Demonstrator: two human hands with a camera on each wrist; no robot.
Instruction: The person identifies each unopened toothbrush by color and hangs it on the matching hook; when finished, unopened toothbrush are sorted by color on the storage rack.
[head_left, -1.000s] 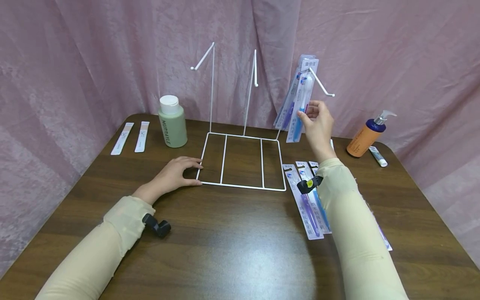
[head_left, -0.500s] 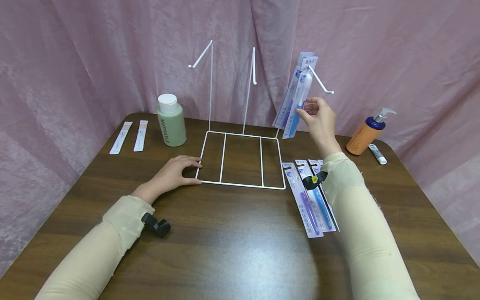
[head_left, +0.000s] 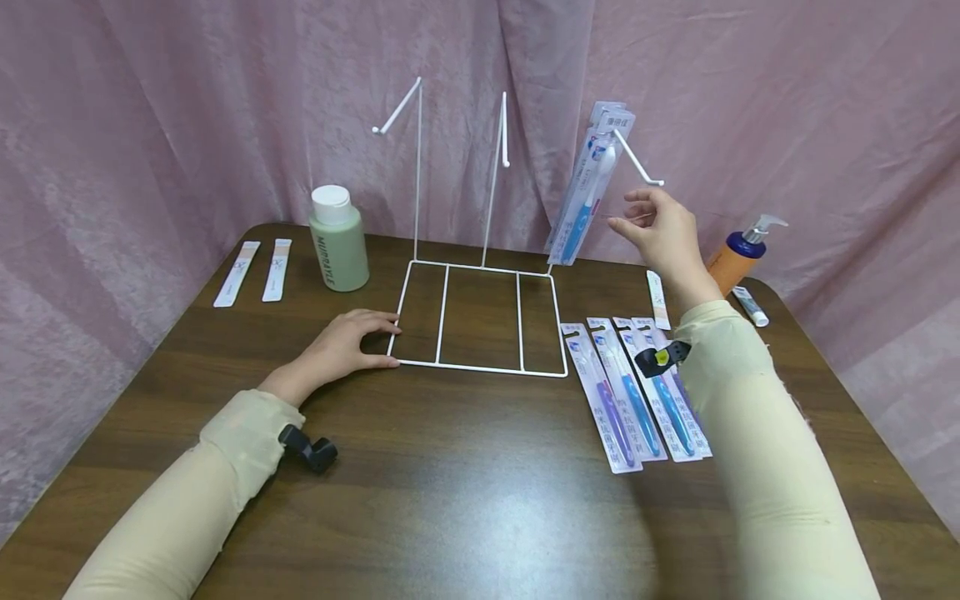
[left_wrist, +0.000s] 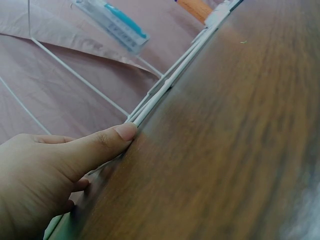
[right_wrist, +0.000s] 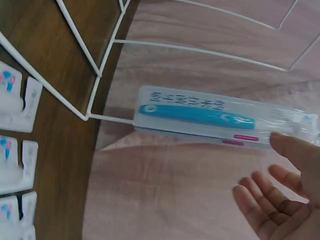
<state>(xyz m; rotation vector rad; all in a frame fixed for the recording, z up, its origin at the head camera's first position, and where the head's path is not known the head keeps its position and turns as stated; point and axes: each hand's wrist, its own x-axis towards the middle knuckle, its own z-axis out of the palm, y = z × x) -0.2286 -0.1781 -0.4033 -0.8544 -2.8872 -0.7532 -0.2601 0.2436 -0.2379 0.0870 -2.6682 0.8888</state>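
A white wire display rack (head_left: pixel 480 367) with several hooked uprights stands on the table. My left hand (head_left: pixel 341 350) is at its left side, thumb at the front corner and fingertips on the side rod. In the left wrist view, the straight thumb (left_wrist: pixel 102 145) touches the base wire. Packaged toothbrushes (head_left: pixel 581 200) hang overlapped on the rack's right hook (head_left: pixel 637 158). My right hand (head_left: pixel 663 233) is just right of them, holding nothing, fingers loosely bent. The front package has a blue-handled toothbrush (right_wrist: pixel 197 116); in the right wrist view the thumb overlaps its edge, and contact is unclear.
Several packaged toothbrushes (head_left: pixel 603 400) lie in a row right of the rack. A green bottle (head_left: pixel 341 246) and two slim sachets (head_left: pixel 238 275) are at left. Behind the right arm are an orange pump bottle (head_left: pixel 731 262), a small tube (head_left: pixel 750 307) and another sachet (head_left: pixel 657 298).
My right hand has let go of the front toothbrush package and drawn back to the right. The package now hangs tilted against the others. My left hand stays at the rack.
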